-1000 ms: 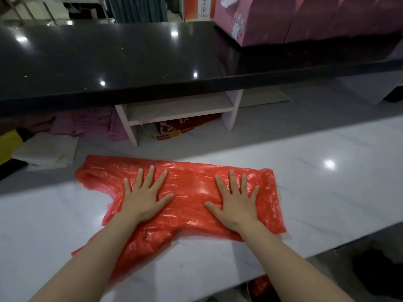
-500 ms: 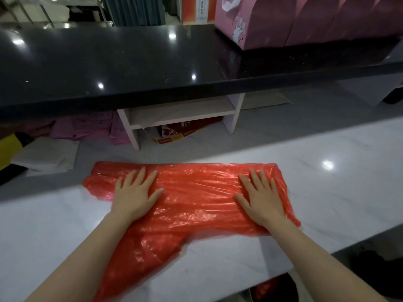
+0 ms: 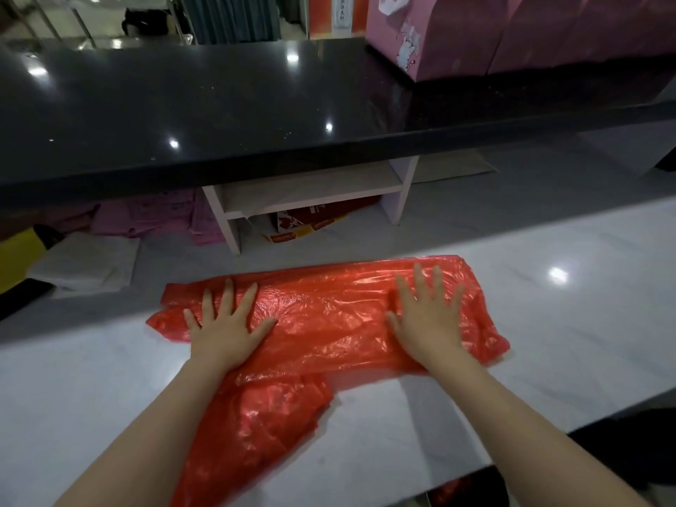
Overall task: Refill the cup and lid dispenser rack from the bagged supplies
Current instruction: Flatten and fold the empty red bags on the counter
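Both hands lie flat with fingers straight and spread, pinching nothing: the left hand [image 3: 225,329] presses the left part of a red plastic bag [image 3: 325,320], the right hand [image 3: 428,322] the right part, palms down and fingertips pointing away from the person.

Largest in the room is the black counter [image 3: 219,115], glossy, running across the far side above everything else. Below and nearer is the white marble worktop [image 3: 548,323], where the bag lies. Pink boxes [image 3: 512,34] stand on the black counter at the far right. Under its edge sits a small white shelf unit [image 3: 311,192] with a red and yellow carton [image 3: 303,223] beneath it; to the left are pink folded bags [image 3: 146,217] and a stack of white ones [image 3: 87,265], or so they appear in the dim light.

Flattened and crinkled, the red bag has its long axis running left to right, parallel to the worktop's edge. A narrower tail of it turns off under the left forearm and trails toward the near edge of the worktop.
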Available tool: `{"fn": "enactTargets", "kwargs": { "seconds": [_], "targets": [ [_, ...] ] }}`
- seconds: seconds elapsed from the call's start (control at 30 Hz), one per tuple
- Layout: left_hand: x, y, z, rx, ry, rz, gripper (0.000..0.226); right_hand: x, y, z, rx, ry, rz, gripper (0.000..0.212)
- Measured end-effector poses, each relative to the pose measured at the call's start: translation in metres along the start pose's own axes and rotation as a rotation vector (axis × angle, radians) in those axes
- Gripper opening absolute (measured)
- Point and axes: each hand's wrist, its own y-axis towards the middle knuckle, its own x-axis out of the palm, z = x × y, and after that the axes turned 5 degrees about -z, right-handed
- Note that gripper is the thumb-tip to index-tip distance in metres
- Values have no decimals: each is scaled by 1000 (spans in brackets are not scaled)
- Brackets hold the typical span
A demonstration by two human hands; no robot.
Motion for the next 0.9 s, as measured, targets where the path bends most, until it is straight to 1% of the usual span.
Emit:
{"fn": "enactTargets", "kwargs": {
  "seconds": [0.03,0.1,0.13,0.2,0.23,0.27,0.33,0.37,0.4,0.5,0.6,0.63,0.7,0.77,0.8,0.83,0.9],
  "targets": [
    [0,-1,1,-13,-7,0,83,0,-7,-16,-70,53,22,68],
    [-2,-1,3,-30,-21,-26,82,3,-22,-45,-210,133,-15,70],
    [-3,-1,3,-31,-33,-56,81,7,-27,-53,-253,148,-54,70],
    [-8,-1,-1,-11,-80,-93,76,14,-32,-52,-278,137,-128,70],
    [-11,-1,-5,18,-97,-71,72,18,-32,-44,-277,129,-145,69],
    [-14,-3,-12,60,-104,-6,66,21,-31,-36,-282,121,-152,68],
    [-18,-9,-29,128,-85,181,56,21,-28,-18,-329,103,-167,69],
    [-20,-13,-38,141,-62,237,53,20,-25,-12,-362,100,-180,70],
    [-21,-17,-46,148,-39,254,52,17,-23,-7,-389,99,-193,72],
    [-18,-32,-55,210,-28,243,53,11,-19,-6,-379,33,-170,72],
    [-18,-48,-54,288,-113,276,62,7,-23,-26,-298,2,-44,64],
    [-19,-52,-55,311,-145,285,66,4,-26,-34,-286,14,3,63],
    [-21,-60,-61,375,-136,334,71,-1,-33,-46,-312,62,92,60],
    [-23,-66,-69,420,-90,407,71,-3,-44,-53,-363,161,180,47],
    [-24,-70,-74,430,-81,431,71,-3,-50,-57,-383,206,191,48],
    [-24,-74,-78,434,-83,438,73,-4,-55,-62,-407,239,159,55],
    [-21,-80,-83,432,-97,416,74,-4,-63,-72,-489,253,0,73]
  ]
}}
